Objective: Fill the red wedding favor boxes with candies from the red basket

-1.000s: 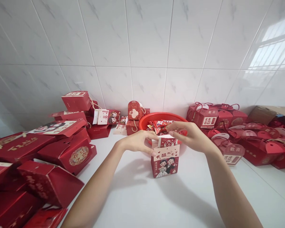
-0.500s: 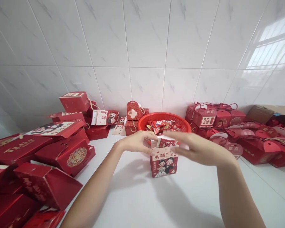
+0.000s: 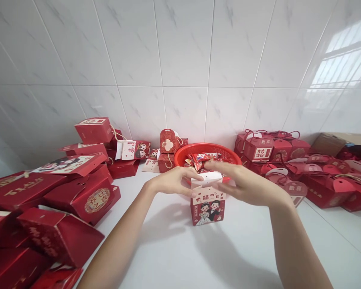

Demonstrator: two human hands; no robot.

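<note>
Head view looks forward and down over a white surface (image 3: 171,253), meeting a tiled wall (image 3: 186,52) along the back edge. Shows a small red-and-cream box (image 3: 209,212) upright on the surface, just in front of a red basket (image 3: 230,154) and well forward of the back edge. Bears a cartoon couple on the front, below a cream band with Chinese lettering, and has a pale flap (image 3: 211,176) at the top.

Grasps the box lightly at its upper left with the left hand (image 3: 174,180), thumb on the front corner, fingers curved toward the flap. Holds the right hand (image 3: 249,182) over the upper right, fingers released and reaching loosely past the flap, thumb by the cream band; cannot tell whether touching.

Holds wrapped sweets (image 3: 198,158) in the basket, near the back edge. Includes two small stacked boxes (image 3: 167,141) just left of the basket. Shows a large, tumbled left pile (image 3: 87,196) of red boxes, and a right pile (image 3: 260,148) of handled boxes right of the basket. Ends with an open brown carton (image 3: 329,144) by the back edge at far right.
</note>
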